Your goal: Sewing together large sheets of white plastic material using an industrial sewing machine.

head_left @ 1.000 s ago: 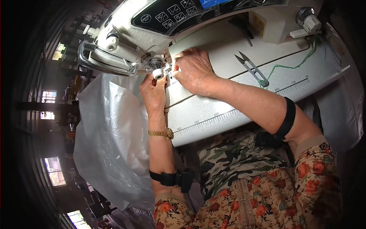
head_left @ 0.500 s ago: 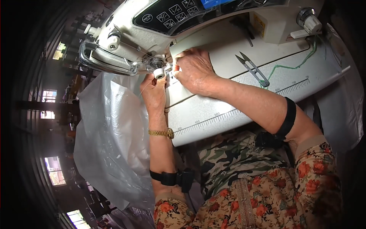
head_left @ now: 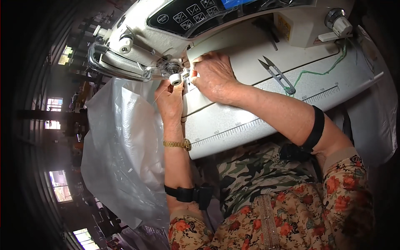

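Note:
Both my hands are at the needle end of a white sewing machine. My left hand reaches up under the round tension dial, its fingers bent together and their tips partly hidden by the dial. A thin pale thread runs beside those fingers. Just right of the needle area, my right hand is closed, thumb and fingers pinched toward the presser foot. What either hand pinches is too small or hidden to make out.
Grey thread snips lie on the machine bed, right of my right hand, beside a green thread. A ruler scale runs along the table's front edge. Clear plastic sheeting hangs at the left. A dark tool lies under the machine arm.
Hands and machine stay in nearly the same place. The whole picture has shifted very slightly to the right.

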`<state>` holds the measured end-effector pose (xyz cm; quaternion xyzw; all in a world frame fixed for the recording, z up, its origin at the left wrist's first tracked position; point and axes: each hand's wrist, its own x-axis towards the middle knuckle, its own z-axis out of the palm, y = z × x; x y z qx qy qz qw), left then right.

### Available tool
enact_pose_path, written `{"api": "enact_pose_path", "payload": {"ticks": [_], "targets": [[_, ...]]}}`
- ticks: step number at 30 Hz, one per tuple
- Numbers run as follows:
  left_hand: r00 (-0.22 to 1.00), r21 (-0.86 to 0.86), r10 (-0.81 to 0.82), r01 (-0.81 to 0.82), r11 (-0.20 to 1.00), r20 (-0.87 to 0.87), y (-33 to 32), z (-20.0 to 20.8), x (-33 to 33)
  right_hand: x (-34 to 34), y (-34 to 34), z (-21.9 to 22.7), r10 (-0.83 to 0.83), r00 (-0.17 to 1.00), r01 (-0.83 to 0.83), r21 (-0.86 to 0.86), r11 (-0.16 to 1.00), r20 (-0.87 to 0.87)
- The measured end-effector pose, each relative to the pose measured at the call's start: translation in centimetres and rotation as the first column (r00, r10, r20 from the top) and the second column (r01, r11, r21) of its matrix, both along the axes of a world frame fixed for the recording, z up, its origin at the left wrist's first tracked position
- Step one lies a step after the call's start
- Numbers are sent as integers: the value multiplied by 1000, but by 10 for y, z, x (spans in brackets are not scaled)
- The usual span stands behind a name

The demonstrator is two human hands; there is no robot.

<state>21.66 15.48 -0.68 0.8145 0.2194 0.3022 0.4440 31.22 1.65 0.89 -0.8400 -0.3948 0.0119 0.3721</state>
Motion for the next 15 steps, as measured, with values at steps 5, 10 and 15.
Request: {"api": "enact_pose_path", "payload": {"ticks": [5,10,15], "targets": [[1000,-11,3,-3,1000,-7,1,1,-2,3,-1,-2,72,996,-72,-5,997,-46],[1000,-76,-7,8,997,13,-7,9,-2,4,-1,-1,72,995,-74,-26,997,-64],[1000,-77,6,-6,997,2,-7,8,-2,3,3,-6,13,1000,-13,21,1000,-7]]}}
